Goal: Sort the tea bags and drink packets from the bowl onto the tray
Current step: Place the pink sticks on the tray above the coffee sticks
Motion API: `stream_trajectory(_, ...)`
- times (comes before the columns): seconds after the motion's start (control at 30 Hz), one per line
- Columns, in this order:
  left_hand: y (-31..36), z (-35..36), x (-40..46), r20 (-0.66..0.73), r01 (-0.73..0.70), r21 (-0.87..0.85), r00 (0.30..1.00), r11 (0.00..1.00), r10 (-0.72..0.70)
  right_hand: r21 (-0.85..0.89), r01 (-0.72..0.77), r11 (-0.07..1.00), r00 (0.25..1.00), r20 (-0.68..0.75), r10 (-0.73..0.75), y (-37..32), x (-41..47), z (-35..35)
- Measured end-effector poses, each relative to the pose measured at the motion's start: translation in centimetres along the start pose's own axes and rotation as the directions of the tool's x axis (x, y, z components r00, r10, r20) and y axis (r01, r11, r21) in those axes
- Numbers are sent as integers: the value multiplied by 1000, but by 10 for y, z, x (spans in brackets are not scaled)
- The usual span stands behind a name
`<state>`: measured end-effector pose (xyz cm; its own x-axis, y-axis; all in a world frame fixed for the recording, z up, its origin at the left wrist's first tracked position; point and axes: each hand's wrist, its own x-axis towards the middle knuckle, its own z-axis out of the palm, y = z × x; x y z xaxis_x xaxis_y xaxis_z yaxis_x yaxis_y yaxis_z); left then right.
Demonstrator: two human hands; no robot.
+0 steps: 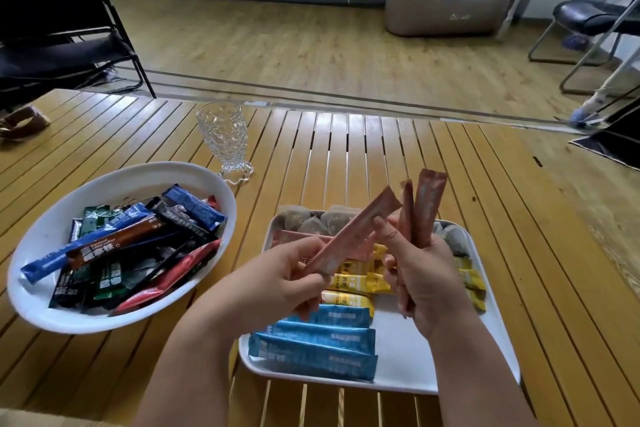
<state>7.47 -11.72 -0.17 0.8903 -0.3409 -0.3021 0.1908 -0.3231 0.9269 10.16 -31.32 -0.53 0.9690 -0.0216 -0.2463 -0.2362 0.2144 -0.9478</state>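
Note:
A white oval bowl [45, 239] at the left holds several stick packets in dark blue, brown, red, green and black. A white tray [408, 354] in front of me carries light blue packets [322, 347], yellow packets [356, 282], pink packets [294, 237] and grey-brown tea bags [311, 224] along its far edge. My left hand [287, 279] grips one pink stick packet [356, 230], tilted up to the right above the tray. My right hand [420, 279] holds two pink stick packets [427, 206] upright. The right thumb touches the tilted packet.
A clear textured glass [225, 139] stands on the slatted wooden table [346, 156] beyond the bowl. Black chairs [62, 52] sit at the far left and far right, and a beige cushion seat [446, 3] is on the floor beyond.

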Motion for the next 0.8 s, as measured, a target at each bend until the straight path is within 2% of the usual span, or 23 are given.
stream_trajectory(0.13, -5, -15, -2, -156, -16, 46, 987, 999, 23, 42, -30, 999, 998, -62, 32, 4, 5, -5)
stream_trajectory(0.2, -9, -19, -4, -122, 45, 71, 992, 996, -36, 50, -16, 999, 997, -74, 20, 4, 7, -8)
stream_trajectory(0.3, -15, -23, -7, -64, 136, 123, 990, 983, -129, -94, 2, 996, 995, -96, -11, 8, 9, -12)
stream_trajectory(0.37, -16, -24, -5, -81, 172, 121, 983, 978, -163, -190, 8, 982, 993, -118, -31, 11, 10, -15)
stream_trajectory(0.53, -21, -22, 6, -357, 205, 150, 924, 967, -140, -334, -5, 943, 1000, -26, -3, 12, 9, -12)
stream_trajectory(0.63, -23, -22, 9, -430, 178, 142, 897, 974, -101, -351, -6, 936, 1000, -20, -1, 14, 10, -8)
stream_trajectory(0.7, -22, -25, 7, -377, 138, 86, 921, 987, -96, -297, 11, 955, 998, -58, -29, 14, 11, -7)
stream_trajectory(0.8, -18, -26, 1, -182, 136, 63, 976, 989, -122, -216, 35, 976, 994, -92, -56, 12, 11, -5)
